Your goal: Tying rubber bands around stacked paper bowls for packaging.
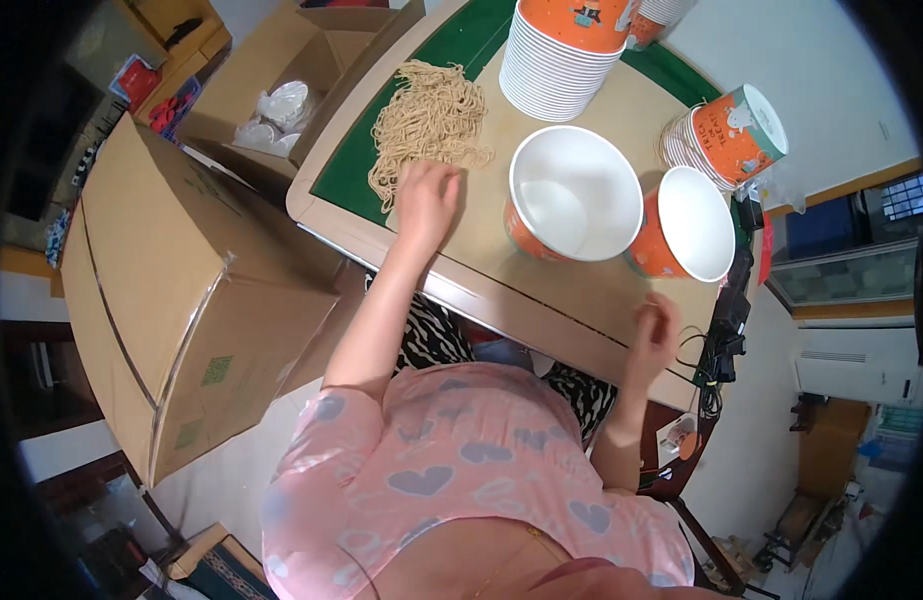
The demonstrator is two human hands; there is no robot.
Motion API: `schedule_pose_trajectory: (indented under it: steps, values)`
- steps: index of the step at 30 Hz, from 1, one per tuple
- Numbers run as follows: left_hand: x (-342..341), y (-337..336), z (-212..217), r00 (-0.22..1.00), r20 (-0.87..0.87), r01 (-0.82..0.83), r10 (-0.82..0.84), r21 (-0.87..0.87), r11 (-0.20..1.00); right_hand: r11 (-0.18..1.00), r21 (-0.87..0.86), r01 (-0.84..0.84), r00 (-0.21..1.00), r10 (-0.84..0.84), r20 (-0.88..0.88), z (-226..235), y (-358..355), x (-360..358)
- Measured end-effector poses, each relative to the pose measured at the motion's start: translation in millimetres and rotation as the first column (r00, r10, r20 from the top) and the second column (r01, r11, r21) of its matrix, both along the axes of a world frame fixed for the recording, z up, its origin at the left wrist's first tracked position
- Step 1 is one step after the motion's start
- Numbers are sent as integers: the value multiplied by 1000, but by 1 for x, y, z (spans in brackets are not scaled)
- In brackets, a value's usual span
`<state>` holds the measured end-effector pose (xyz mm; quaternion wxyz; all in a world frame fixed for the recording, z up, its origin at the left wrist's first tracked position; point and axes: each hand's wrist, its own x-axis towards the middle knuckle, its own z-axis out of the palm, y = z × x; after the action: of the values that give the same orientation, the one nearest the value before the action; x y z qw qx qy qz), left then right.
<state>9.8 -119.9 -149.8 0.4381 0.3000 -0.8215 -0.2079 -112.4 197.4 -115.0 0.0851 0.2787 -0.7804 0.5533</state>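
Observation:
My left hand (428,203) rests at the near end of a loose heap of tan string (429,115), its fingers bent down and closed. What lies under those fingertips is hidden. Above the table's near right part is my right hand (658,335), its fingers curled in; anything between them is too small to make out. Between and beyond my hands stands a large open paper bucket (574,195), white inside with an orange outside. Touching or nearly touching its right side, a smaller orange paper bucket (696,224) tilts its white opening toward me.
A tall stack of nested paper buckets (557,75) stands at the back, and another stack (727,135) lies on its side at the right. Black adapters and cables (724,345) line the right edge. Cardboard boxes (197,310) stand left of the table (542,305).

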Motion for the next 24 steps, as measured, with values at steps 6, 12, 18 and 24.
schedule_pose_trajectory:
  steps: [6, 12, 18, 24]
  values:
    - [-39, -16, -11, 998, 65, 17, -17, 0, 1000, 991, 110, -72, 991, 58, 123, -62, -8, 12]
    - [-56, -37, -9, 996, 82, 34, -30, -59, 998, 978, 190, -85, 995, 95, -42, -58, -14, 14]
    - [-63, -43, 0, 950, 304, 131, -66, -198, 971, 984, 152, -96, 994, 86, 75, -56, -15, 16]
    - [-47, -59, 92, 938, -289, 306, -191, 434, 847, 984, 146, -106, 993, 97, 64, -56, -17, 15]
